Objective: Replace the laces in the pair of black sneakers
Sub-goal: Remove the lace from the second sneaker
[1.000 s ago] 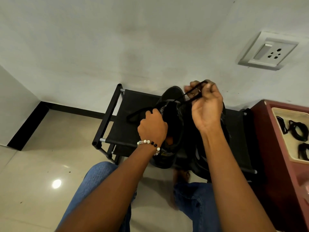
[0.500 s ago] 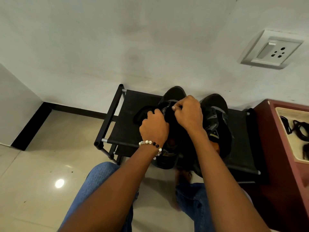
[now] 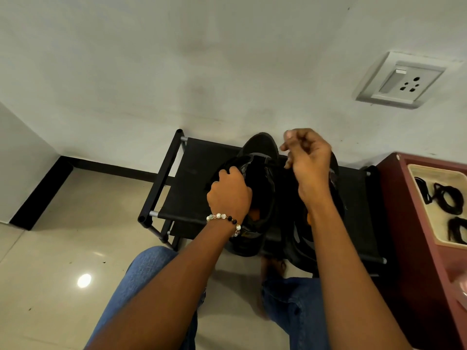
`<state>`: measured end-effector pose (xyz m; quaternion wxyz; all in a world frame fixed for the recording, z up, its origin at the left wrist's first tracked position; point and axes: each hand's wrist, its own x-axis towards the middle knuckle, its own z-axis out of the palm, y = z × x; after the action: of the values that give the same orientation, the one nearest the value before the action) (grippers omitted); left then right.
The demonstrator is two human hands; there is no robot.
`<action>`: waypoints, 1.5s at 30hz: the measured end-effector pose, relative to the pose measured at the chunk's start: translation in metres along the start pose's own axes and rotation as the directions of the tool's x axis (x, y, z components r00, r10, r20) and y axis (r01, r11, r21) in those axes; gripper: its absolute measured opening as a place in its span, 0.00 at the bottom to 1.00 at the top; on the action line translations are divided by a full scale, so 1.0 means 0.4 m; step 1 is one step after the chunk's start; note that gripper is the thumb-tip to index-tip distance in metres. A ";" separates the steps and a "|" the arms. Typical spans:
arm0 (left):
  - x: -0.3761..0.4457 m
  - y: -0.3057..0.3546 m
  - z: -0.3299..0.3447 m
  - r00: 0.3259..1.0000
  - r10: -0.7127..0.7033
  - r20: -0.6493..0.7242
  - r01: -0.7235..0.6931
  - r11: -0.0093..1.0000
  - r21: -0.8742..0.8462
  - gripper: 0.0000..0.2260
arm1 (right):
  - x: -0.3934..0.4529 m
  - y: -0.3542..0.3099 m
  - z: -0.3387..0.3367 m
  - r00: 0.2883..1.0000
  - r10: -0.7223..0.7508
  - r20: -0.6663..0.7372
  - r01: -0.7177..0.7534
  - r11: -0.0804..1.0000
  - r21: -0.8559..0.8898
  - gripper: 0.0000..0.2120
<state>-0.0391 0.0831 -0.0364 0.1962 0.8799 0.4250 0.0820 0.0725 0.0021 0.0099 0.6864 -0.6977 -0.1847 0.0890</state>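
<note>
Two black sneakers stand side by side on a low black fabric rack (image 3: 194, 160). My left hand (image 3: 228, 193), with a bead bracelet on the wrist, grips the side of the left sneaker (image 3: 260, 147) near its opening. My right hand (image 3: 307, 157) is lifted above the right sneaker (image 3: 299, 248), which is mostly hidden by my forearm. Its fingers are curled in a pinch on a thin black lace that leads back to the left sneaker. The lace is hard to make out against the black shoes.
A dark red cabinet (image 3: 404, 248) stands at the right, carrying a cream tray (image 3: 434, 170) with several coiled black laces (image 3: 447, 200). A wall socket (image 3: 401, 80) is above it. My jeans-clad knees and a bare foot are below the rack, on a tiled floor.
My right hand dropped from a raised pull to the left sneaker's eyelets, then rose again up and to the right. My left hand kept its grip on the sneaker.
</note>
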 end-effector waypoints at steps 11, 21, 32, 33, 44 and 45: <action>0.005 -0.004 0.007 1.000 0.001 0.001 -0.001 1.000 0.013 0.11 | -0.010 0.085 0.084 0.960 -0.044 0.277 0.257 0.533 -0.806 0.08; -0.001 0.002 0.000 1.000 -0.003 0.014 0.002 1.000 0.023 0.11 | -0.005 -0.021 -0.011 0.959 0.218 0.182 -0.284 0.726 0.627 0.10; 0.003 0.000 0.002 1.000 0.005 -0.003 -0.005 1.000 0.024 0.11 | -0.014 0.043 0.087 0.940 0.131 0.316 0.239 0.407 -0.882 0.17; 0.003 -0.001 0.003 1.000 0.003 -0.004 -0.003 1.000 0.027 0.11 | -0.016 0.041 0.095 0.943 0.135 0.303 0.237 0.363 -0.901 0.16; 0.001 0.002 -0.001 1.000 -0.016 -0.008 0.016 1.000 0.006 0.09 | -0.008 0.050 0.060 0.969 0.245 0.010 -0.239 0.951 -0.195 0.05; 0.000 0.004 0.000 1.000 -0.014 -0.008 0.014 1.000 0.010 0.10 | -0.010 0.039 0.051 0.945 0.326 0.018 -0.326 0.943 0.061 0.05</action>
<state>-0.0380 0.0824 -0.0357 0.1909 0.8775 0.4323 0.0819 0.0632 0.0197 -0.0069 0.6832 -0.6963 -0.0665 0.2095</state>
